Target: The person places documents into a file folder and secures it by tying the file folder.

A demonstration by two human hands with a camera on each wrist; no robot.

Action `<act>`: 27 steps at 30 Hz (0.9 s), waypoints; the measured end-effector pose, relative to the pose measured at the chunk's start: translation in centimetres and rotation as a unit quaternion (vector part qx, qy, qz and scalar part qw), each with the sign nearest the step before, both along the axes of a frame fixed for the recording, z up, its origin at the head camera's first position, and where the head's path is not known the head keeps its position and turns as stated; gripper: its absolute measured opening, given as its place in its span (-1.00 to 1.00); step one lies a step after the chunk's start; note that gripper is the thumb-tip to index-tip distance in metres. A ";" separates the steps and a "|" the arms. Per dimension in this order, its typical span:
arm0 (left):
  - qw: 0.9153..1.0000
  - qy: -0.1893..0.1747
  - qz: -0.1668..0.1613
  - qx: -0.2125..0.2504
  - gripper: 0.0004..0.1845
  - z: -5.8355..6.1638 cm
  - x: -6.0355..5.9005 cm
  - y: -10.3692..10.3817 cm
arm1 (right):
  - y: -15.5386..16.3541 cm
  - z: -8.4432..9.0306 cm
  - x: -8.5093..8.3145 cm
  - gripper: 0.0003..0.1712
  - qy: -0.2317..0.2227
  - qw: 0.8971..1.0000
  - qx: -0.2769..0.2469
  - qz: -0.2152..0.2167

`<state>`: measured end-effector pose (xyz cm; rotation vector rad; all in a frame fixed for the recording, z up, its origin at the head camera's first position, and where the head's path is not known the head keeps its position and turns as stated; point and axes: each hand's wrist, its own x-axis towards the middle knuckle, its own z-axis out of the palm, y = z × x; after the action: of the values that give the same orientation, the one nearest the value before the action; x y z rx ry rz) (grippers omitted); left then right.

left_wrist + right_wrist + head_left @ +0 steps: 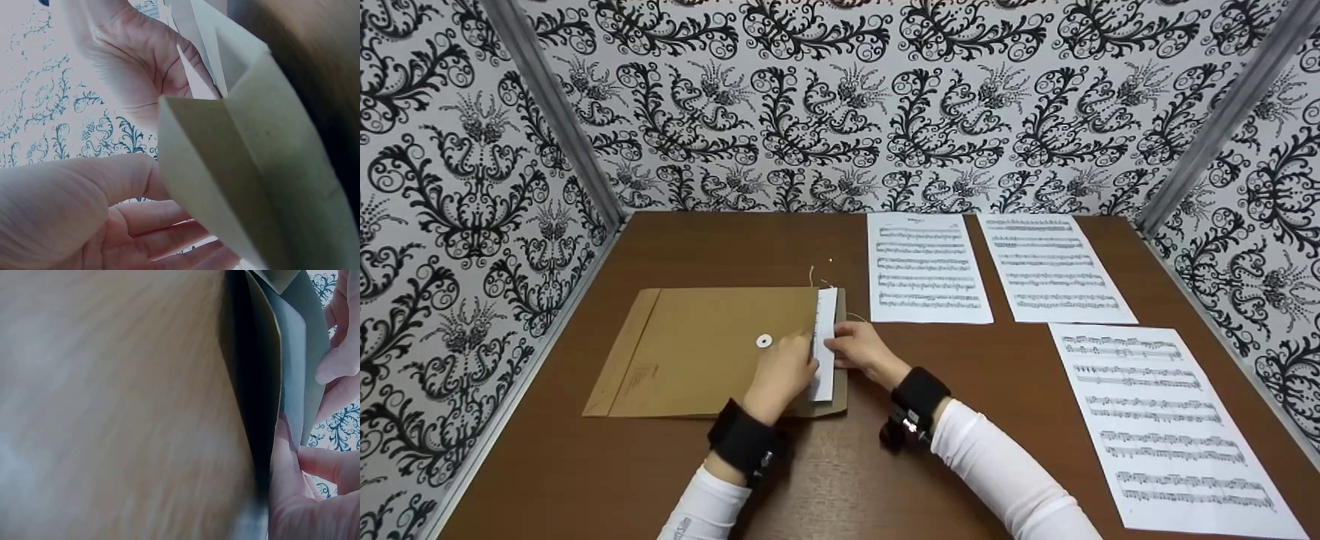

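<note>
Left hand [782, 373] and right hand [861, 349] pinch a white sheet [824, 343] at the mouth of a brown envelope [697, 352], mid-tabletop [720, 240]; three music sheets [926, 267] lie toward the right edge.

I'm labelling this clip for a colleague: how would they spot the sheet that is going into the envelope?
On the brown table, find the tan envelope at left centre. At its right-hand opening, between the left hand and right hand, a narrow strip of white sheet sticks out. Unlike the three music sheets lying flat to the right, it is mostly hidden inside.
</note>
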<state>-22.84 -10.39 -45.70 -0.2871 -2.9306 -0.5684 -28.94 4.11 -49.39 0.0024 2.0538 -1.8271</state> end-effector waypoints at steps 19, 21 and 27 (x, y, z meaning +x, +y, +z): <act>1.000 0.004 -0.011 0.021 -0.88 0.3 0.0 -0.2 | -1.5 -0.3 0.0 -0.74 -0.008 0.999 -0.031 0.001; 1.000 -0.001 -0.012 0.023 -0.88 0.4 0.0 -0.3 | -1.6 -0.3 0.0 -0.71 -0.010 0.999 -0.035 0.000; 0.999 -0.012 -0.014 0.028 -0.85 0.5 -0.1 -0.5 | -1.7 -0.3 -0.1 -0.66 -0.016 0.999 -0.039 0.008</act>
<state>-22.91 -10.84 -45.17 -0.3170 -2.9319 -0.6612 -29.09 2.45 -49.65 -0.0068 1.9543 -1.8850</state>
